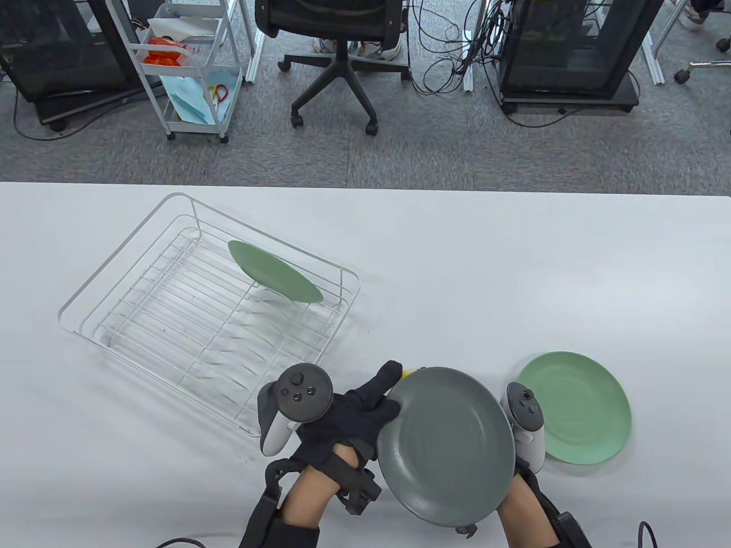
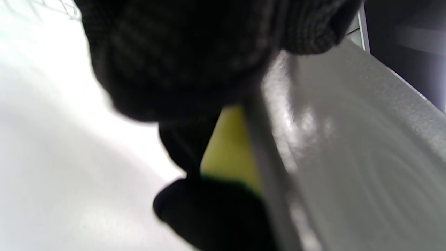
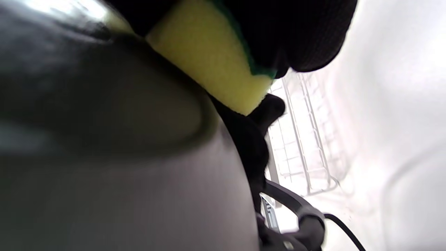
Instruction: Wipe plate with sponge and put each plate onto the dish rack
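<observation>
The round dark grey plate [image 1: 446, 445] is lifted and tilted near the table's front edge, its left rim pinched by the left hand [image 1: 348, 416]. The right hand [image 3: 296, 31], under the plate, grips the yellow sponge with green scrub layer [image 3: 212, 59] against its underside. The white wire dish rack [image 1: 143, 319] lies left of this plate, holding one light green plate [image 1: 274, 271] upright-tilted at its far side with the other slots open. A second light green plate [image 1: 577, 408] lies flat just right of the grey plate.
</observation>
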`<state>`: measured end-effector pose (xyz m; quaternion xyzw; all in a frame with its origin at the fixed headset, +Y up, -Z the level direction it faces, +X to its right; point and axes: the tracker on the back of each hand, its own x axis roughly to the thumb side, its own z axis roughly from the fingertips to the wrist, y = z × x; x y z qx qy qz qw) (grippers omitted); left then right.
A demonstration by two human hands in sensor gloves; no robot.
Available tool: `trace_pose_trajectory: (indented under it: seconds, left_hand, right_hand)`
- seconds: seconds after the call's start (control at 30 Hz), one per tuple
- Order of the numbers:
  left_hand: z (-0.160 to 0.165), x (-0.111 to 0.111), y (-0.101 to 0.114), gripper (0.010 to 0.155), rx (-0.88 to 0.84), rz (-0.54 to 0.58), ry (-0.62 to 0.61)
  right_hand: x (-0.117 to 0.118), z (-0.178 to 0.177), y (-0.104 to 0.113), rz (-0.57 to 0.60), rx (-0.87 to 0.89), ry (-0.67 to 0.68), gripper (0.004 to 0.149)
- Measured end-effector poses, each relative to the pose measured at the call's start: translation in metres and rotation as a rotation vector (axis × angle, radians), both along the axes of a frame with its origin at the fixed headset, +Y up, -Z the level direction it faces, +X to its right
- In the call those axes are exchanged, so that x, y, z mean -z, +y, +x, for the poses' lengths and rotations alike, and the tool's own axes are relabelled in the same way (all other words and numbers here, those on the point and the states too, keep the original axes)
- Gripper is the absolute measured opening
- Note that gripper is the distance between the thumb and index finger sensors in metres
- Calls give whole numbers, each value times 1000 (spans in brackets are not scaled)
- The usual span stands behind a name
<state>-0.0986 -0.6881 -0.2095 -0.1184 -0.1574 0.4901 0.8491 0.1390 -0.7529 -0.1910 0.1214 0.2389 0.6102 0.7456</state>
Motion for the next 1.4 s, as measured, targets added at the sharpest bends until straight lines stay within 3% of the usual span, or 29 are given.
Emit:
trace_pose_trajectory:
  seconds: [0.2, 0.5, 0.77, 1.07, 1.17, 1.4]
  left_hand:
    - [-14, 3, 0, 45, -56, -16, 44]
    - [-30, 6, 1, 44, -155, -25, 115]
    - [-54, 6, 2, 45, -179, -29, 234]
    - [-59, 4, -10, 46, -121, -141, 326]
    - [-49, 4, -17, 51, -102, -192, 286]
    - [1, 2, -46, 60, -167, -387, 15]
  right_hand:
    - [-4, -12, -2, -38, -9, 100, 63]
    - [-12, -21, -2, -127, 76, 246, 64]
    - [-15, -12, 10, -141, 171, 250, 68]
    - [-13, 17, 34, -37, 243, 83, 72]
    - [-12, 23, 41, 29, 253, -19, 72]
    - [-12, 44, 57, 292, 97, -349, 71]
